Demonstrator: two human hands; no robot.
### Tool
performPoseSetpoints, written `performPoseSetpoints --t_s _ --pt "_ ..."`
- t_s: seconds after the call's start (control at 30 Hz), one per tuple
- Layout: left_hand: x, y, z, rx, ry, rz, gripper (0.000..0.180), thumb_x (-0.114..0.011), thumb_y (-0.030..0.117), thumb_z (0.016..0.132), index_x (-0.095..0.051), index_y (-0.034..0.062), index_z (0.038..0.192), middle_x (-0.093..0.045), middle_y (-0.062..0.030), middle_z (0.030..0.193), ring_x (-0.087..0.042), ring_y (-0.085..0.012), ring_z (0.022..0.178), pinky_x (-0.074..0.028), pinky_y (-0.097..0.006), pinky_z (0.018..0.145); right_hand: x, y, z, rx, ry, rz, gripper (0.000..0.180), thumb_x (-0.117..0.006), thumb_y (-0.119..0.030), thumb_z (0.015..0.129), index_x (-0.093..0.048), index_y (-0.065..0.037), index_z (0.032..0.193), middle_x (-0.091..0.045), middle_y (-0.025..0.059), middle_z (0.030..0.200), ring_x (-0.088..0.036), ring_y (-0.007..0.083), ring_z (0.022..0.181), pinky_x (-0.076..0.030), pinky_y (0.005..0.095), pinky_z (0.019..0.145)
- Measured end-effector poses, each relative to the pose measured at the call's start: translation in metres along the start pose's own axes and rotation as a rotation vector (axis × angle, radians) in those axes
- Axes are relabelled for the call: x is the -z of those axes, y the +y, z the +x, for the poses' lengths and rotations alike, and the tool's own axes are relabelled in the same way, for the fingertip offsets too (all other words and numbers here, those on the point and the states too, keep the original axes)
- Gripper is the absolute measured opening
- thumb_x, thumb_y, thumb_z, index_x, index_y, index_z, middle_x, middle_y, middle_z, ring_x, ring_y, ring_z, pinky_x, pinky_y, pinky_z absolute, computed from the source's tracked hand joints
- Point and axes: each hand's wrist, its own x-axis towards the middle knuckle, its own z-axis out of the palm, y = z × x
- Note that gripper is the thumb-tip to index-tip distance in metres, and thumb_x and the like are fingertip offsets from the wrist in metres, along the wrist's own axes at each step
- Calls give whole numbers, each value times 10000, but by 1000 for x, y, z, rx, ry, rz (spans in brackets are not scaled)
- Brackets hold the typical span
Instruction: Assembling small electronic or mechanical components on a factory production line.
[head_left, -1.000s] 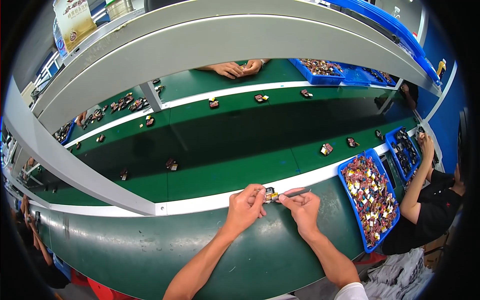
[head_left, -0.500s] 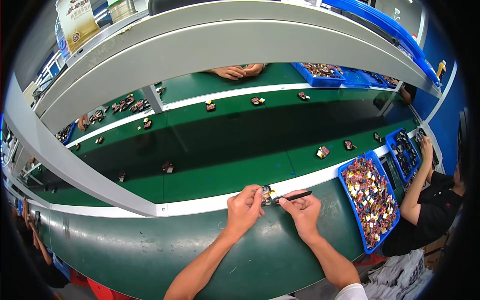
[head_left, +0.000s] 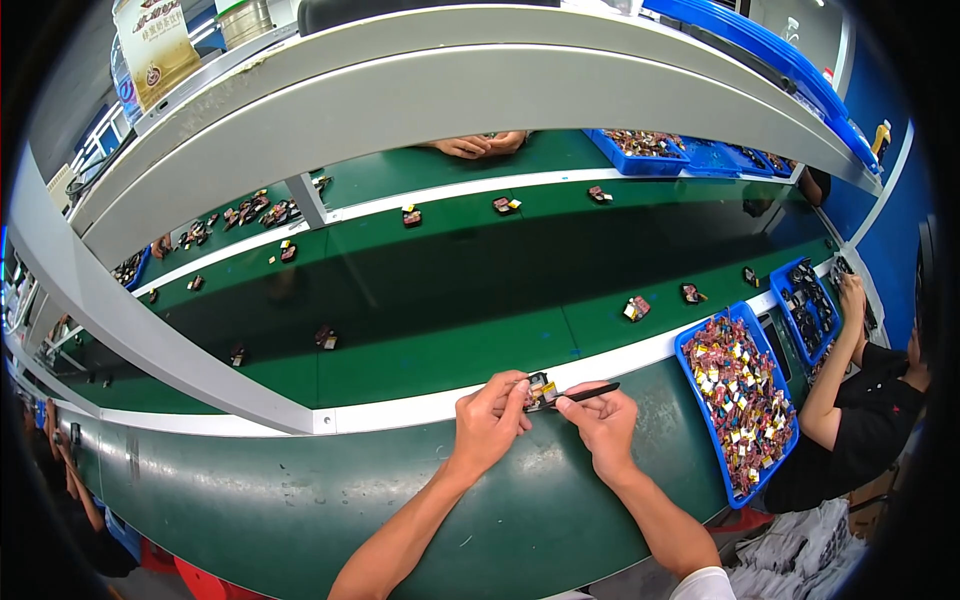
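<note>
My left hand (head_left: pixel 488 418) pinches a small electronic assembly (head_left: pixel 542 386), which has a black part and a yellow label, above the near edge of the bench. From the right, my right hand (head_left: pixel 606 432) grips a slim black pen-like tool (head_left: pixel 601 391) between thumb and fingers. The tool's left end meets the assembly, but the exact contact spot is too small to make out. Both hands are closed and close together.
Past my hands runs a green conveyor belt (head_left: pixel 480 367) with several small assemblies (head_left: pixel 637 307). At right stand a blue tray (head_left: pixel 740 498) full of small parts and another blue tray (head_left: pixel 832 340) beside a co-worker (head_left: pixel 855 420). A grey shelf beam (head_left: pixel 430 90) crosses overhead.
The assemblies on the belt have shifted slightly to the left. My hands stay nearly in place, the right one a touch further left, still with the tool at the assembly.
</note>
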Motion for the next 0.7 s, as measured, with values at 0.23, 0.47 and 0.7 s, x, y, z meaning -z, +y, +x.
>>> performPoseSetpoints --t_s 0.23,0.47,0.7 --pt "-2 0 -3 -131 18 72 151 -619 18 987 -661 -56 1112 -720 -118 820 -711 -150 617 -555 -247 490 5 -4 2 -103 16 -53 151 -732 54 888 -662 61 1022 -738 127 912 -704 126 816 -472 196 600" --pt "-4 -1 -5 -216 39 156 152 -622 12 984 -661 -54 1114 -719 -124 816 -714 -156 618 -557 -249 488 1 -7 1 -66 13 -4 151 -735 71 876 -666 66 1010 -742 143 933 -709 142 832 -541 231 712" --pt "-4 1 -4 -130 41 79 149 -620 31 993 -664 -54 1108 -712 -119 789 -713 -156 613 -554 -247 481 3 -3 1 -68 11 -30 146 -732 74 879 -667 70 1010 -737 130 927 -705 138 840 -548 236 728"
